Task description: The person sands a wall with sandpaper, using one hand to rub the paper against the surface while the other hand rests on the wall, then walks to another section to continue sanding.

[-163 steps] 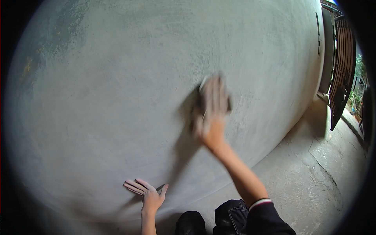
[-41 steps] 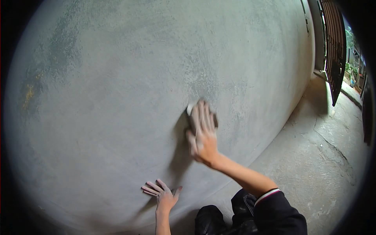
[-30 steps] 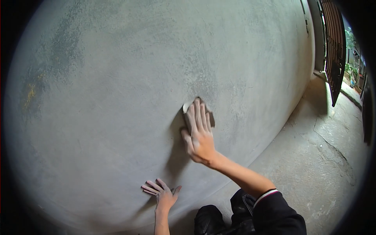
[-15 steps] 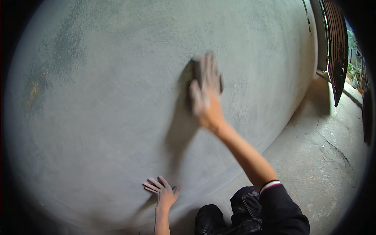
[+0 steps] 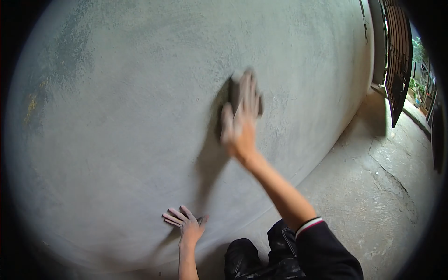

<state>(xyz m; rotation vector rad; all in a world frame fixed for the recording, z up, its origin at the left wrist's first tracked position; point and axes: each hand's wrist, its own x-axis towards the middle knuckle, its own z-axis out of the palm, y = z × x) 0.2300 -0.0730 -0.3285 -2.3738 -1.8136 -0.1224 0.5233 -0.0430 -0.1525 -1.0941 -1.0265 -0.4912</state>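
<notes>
My right hand (image 5: 241,121) lies with its fingers over a dark sanding block (image 5: 236,89), pressing it flat on the grey wall (image 5: 135,126). Edges of the block show on both sides of the fingers; the rest is under the hand. Pale dust coats these fingers, and motion blurs them a little. Lower and to the left, my left hand (image 5: 188,228) rests on the wall with its fingers spread and nothing in it.
Rough darker patches and a yellow spot (image 5: 31,106) mark the wall's left part. To the right lies a cracked concrete floor (image 5: 359,196). A brown slatted gate (image 5: 396,60) stands at the upper right, with plants (image 5: 418,84) beyond it.
The whole view has shifted slightly, so wall and gate sit further left. My right hand has slid a little down the wall with the sanding block. My left hand stays spread on the wall.
</notes>
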